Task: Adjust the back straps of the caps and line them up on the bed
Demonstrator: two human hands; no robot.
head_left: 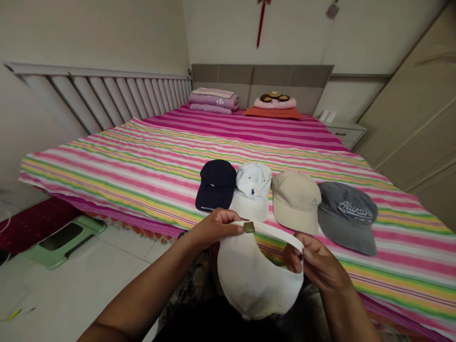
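A white baseball cap [254,280] hangs upside-down-looking between my hands, its back strap uppermost with a square metal buckle [249,227]. My left hand [219,228] pinches the strap beside that buckle. At the strap's other end, my right hand [317,259] grips it with thumb and fingers. Just beyond, in a row on the bed, lie a navy cap [216,183], a white cap with a small blue logo [252,190], a beige cap [296,202] and a grey cap with lettering [347,216].
The bed [124,161] has a striped cover. Folded purple bedding [213,100] and a pink and orange pile [274,107] sit near the headboard [256,76]. A green stool [64,240] stands at the left, a white nightstand [345,133] at the right.
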